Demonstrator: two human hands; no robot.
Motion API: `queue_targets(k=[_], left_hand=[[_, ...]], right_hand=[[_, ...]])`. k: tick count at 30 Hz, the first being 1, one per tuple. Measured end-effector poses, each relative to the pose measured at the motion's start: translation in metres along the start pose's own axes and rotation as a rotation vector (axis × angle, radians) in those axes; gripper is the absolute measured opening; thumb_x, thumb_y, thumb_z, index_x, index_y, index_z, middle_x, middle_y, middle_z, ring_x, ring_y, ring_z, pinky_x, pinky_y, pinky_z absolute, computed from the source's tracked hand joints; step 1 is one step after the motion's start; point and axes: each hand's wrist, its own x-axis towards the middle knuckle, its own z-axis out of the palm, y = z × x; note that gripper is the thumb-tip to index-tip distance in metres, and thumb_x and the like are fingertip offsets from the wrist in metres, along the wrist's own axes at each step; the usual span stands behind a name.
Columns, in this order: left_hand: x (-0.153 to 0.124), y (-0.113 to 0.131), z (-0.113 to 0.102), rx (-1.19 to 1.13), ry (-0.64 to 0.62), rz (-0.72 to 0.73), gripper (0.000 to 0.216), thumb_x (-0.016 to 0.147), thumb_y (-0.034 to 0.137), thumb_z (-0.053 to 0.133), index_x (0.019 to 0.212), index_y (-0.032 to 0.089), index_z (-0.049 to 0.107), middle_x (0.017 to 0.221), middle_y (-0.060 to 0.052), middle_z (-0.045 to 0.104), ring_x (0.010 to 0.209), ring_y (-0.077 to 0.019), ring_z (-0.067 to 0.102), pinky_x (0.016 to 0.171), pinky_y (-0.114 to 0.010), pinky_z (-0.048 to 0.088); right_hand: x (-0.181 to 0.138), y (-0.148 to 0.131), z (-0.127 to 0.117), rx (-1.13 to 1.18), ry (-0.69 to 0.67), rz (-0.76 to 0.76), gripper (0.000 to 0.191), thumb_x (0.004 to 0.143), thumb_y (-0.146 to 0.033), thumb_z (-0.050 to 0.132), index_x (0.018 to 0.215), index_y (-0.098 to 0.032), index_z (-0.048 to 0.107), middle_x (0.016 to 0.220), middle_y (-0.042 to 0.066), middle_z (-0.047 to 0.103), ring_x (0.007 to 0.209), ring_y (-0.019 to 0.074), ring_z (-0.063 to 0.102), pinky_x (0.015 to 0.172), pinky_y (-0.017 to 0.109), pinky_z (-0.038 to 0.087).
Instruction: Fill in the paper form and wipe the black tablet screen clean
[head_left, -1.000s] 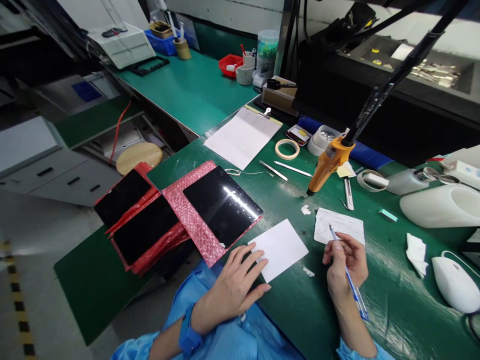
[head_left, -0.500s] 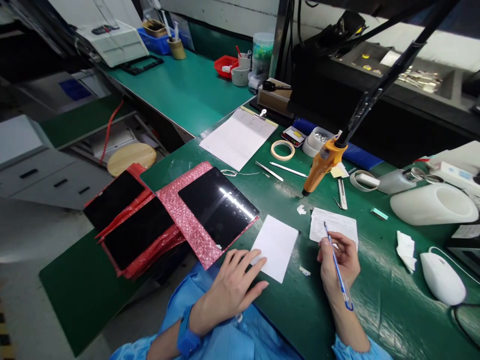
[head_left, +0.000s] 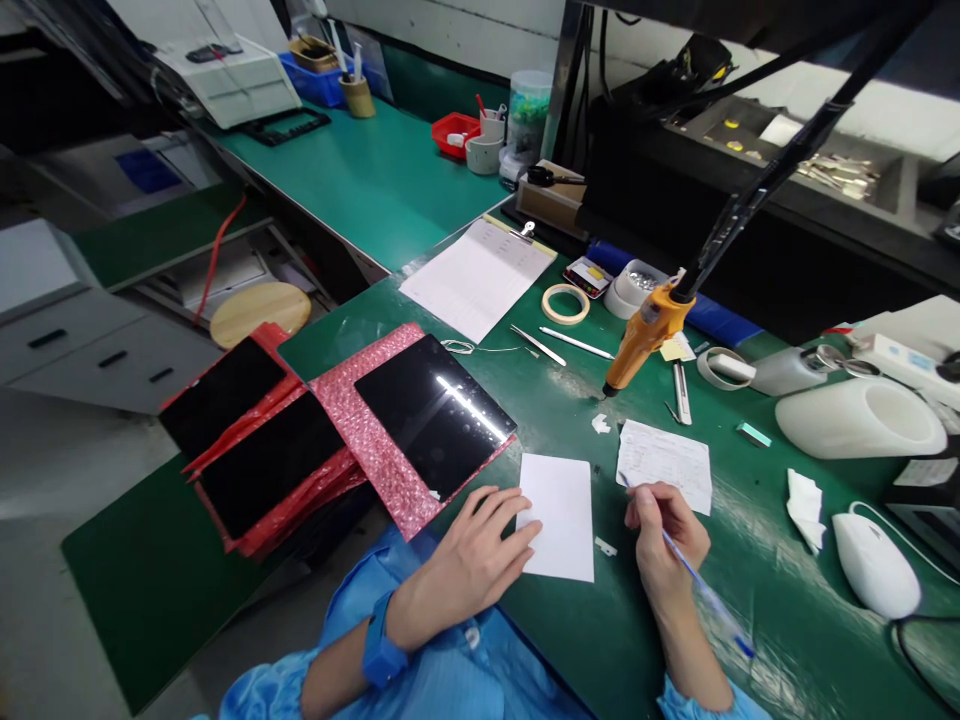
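Observation:
My left hand lies with its fingers stretched out, fingertips on the left edge of a blank white sheet of paper. In my right hand is a blue pen, pinched between thumb and fingers with its tip pointing up and left. Just beyond that hand a creased sheet with writing rests on the green mat. Left of the blank sheet, a black glass panel lies on pink bubble wrap.
More black panels in red wrap are stacked at the left. An orange electric screwdriver hangs over the bench. Tweezers, a tape roll and a clipboard lie behind. A white mouse sits at right.
The blank sheet has turned to stand straighter and shifted slightly right under my left hand. My right hand's pen has tilted lower, its tip moving left off the written sheet.

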Motion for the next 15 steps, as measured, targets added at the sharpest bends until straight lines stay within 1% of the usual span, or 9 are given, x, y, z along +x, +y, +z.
queue_targets(k=[1,2,5,7,9,11,12,13,15], left_hand=[[0.001,-0.001,-0.001,-0.015,-0.002,0.003,0.023,0.115,0.017,0.05,0.13,0.014,0.068,0.13,-0.012,0.07,0.132,-0.027,0.063,0.116,-0.045,0.047],[0.002,-0.002,-0.002,-0.017,-0.001,0.003,0.024,0.116,0.02,0.05,0.132,0.014,0.067,0.134,-0.013,0.07,0.134,-0.0278,0.062,0.117,-0.046,0.046],[0.002,-0.005,-0.003,0.017,0.009,-0.022,0.029,0.117,0.028,0.051,0.138,0.013,0.065,0.149,-0.016,0.067,0.143,-0.0312,0.057,0.119,-0.05,0.044],[0.002,-0.007,-0.002,0.039,0.003,-0.045,0.03,0.117,0.03,0.053,0.139,0.013,0.065,0.152,-0.015,0.066,0.143,-0.0322,0.056,0.12,-0.051,0.042],[0.002,-0.008,0.0,0.043,0.002,-0.065,0.029,0.116,0.029,0.054,0.138,0.014,0.066,0.152,-0.014,0.066,0.142,-0.0318,0.057,0.12,-0.05,0.041],[0.003,-0.009,0.003,0.032,0.016,-0.087,0.029,0.116,0.03,0.054,0.136,0.015,0.067,0.151,-0.013,0.067,0.14,-0.0317,0.058,0.118,-0.05,0.041],[0.003,-0.009,0.004,0.025,0.026,-0.099,0.029,0.116,0.031,0.054,0.136,0.015,0.068,0.151,-0.013,0.068,0.139,-0.0317,0.058,0.118,-0.05,0.041],[0.003,-0.009,0.005,0.018,0.034,-0.109,0.03,0.116,0.031,0.053,0.136,0.016,0.068,0.15,-0.013,0.068,0.138,-0.0317,0.059,0.118,-0.05,0.042],[0.004,-0.01,0.007,0.013,0.046,-0.121,0.028,0.114,0.031,0.057,0.135,0.016,0.069,0.148,-0.013,0.07,0.137,-0.0312,0.059,0.117,-0.049,0.043]], right_hand=[[0.0,-0.002,-0.001,-0.006,-0.018,0.001,0.056,0.101,-0.068,0.074,0.072,-0.021,0.069,0.052,-0.002,0.056,0.042,0.0116,0.053,0.043,0.023,0.044],[0.001,-0.004,-0.001,-0.01,-0.03,0.004,0.056,0.102,-0.068,0.073,0.072,-0.021,0.069,0.052,-0.002,0.056,0.041,0.0116,0.053,0.042,0.023,0.044],[0.0,-0.008,0.002,-0.002,-0.093,0.034,0.047,0.102,-0.065,0.075,0.09,-0.02,0.077,0.063,0.002,0.069,0.044,0.0134,0.06,0.043,0.024,0.049],[0.002,-0.01,0.009,0.019,-0.203,0.079,0.044,0.099,-0.064,0.078,0.092,-0.02,0.078,0.072,0.006,0.076,0.049,0.0151,0.064,0.045,0.025,0.052],[0.006,-0.012,0.02,0.043,-0.358,0.149,0.043,0.098,-0.062,0.081,0.089,-0.02,0.077,0.075,0.008,0.078,0.053,0.0157,0.067,0.048,0.025,0.053],[0.013,-0.014,0.034,0.066,-0.494,0.213,0.042,0.096,-0.059,0.083,0.085,-0.02,0.074,0.071,0.006,0.076,0.053,0.0151,0.065,0.049,0.025,0.051],[0.017,-0.016,0.042,0.075,-0.531,0.225,0.042,0.095,-0.058,0.084,0.082,-0.02,0.07,0.068,0.005,0.073,0.052,0.0141,0.062,0.048,0.024,0.049],[0.021,-0.017,0.051,0.082,-0.542,0.217,0.042,0.094,-0.055,0.085,0.077,-0.021,0.066,0.065,0.003,0.07,0.051,0.0131,0.059,0.047,0.024,0.047],[0.028,-0.018,0.066,0.089,-0.512,0.165,0.044,0.09,-0.047,0.085,0.069,-0.023,0.056,0.06,-0.001,0.062,0.049,0.0109,0.053,0.047,0.022,0.043]])
